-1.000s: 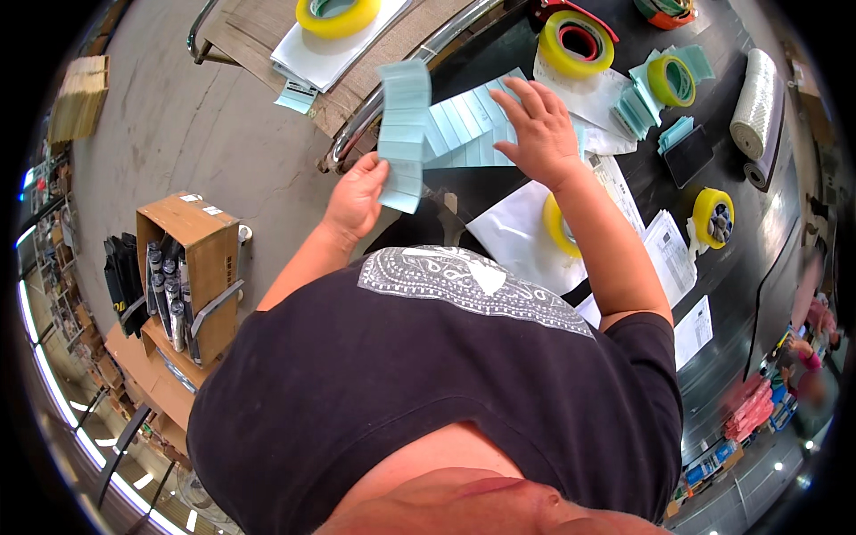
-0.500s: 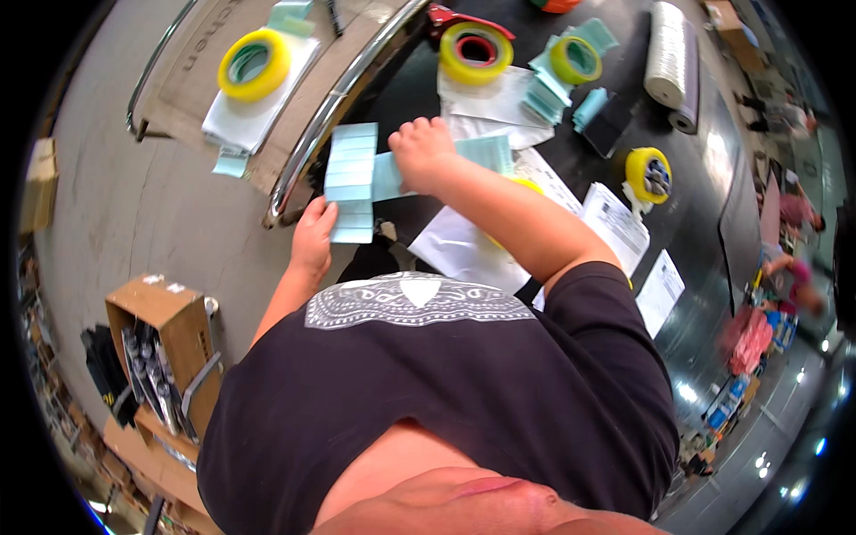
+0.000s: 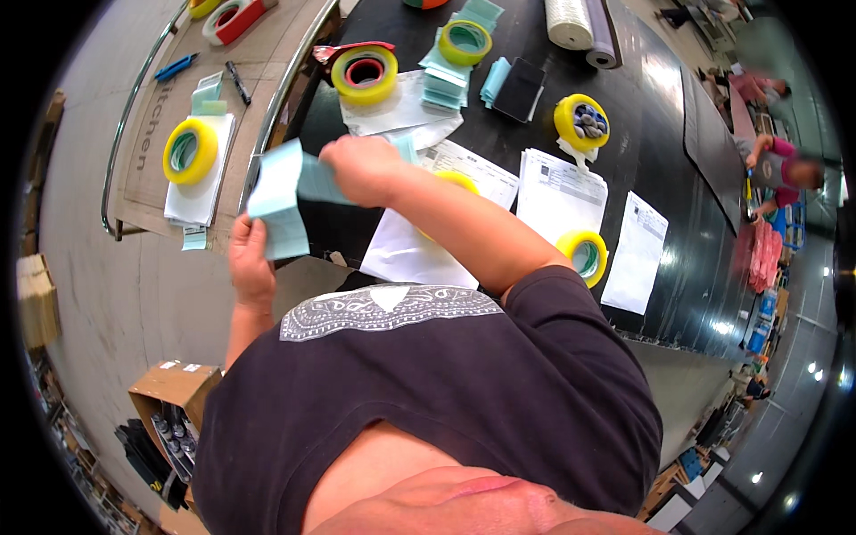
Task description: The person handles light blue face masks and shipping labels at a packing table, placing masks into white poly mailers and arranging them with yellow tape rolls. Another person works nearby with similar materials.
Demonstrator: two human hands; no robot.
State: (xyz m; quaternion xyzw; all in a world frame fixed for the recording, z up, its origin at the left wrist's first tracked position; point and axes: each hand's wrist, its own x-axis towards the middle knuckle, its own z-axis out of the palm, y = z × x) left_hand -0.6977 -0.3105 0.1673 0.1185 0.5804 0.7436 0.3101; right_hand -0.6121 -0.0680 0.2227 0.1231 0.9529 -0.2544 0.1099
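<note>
My left hand point(image 3: 252, 263) grips the lower left edge of a pale blue-green strip of folded labels point(image 3: 282, 209), thumb on top. The strip is creased across and hangs tilted past the table's near left edge. My right hand point(image 3: 361, 169) is closed on the other stretch of the strip, which runs rightward beneath it; the fingertips are partly hidden. Beyond that hand lie a yellow tape roll point(image 3: 387, 85) with a red core and a stack of folded labels point(image 3: 444, 87) with a smaller tape roll on it. My right forearm partly covers another tape roll point(image 3: 458, 181).
Printed sheets point(image 3: 563, 192) lie on the black table point(image 3: 508, 134), with a tape roll point(image 3: 599, 259) at their near edge. A dark phone-like slab point(image 3: 519, 91) and white rolls point(image 3: 569, 22) lie farther back. At left stands a metal-railed cart point(image 3: 147, 116). Another person point(image 3: 789, 174) is at far right.
The view has shifted, so the table sits lower and more of the cart shows. Both hands have moved left with the strip, which now tilts and bends more than before.
</note>
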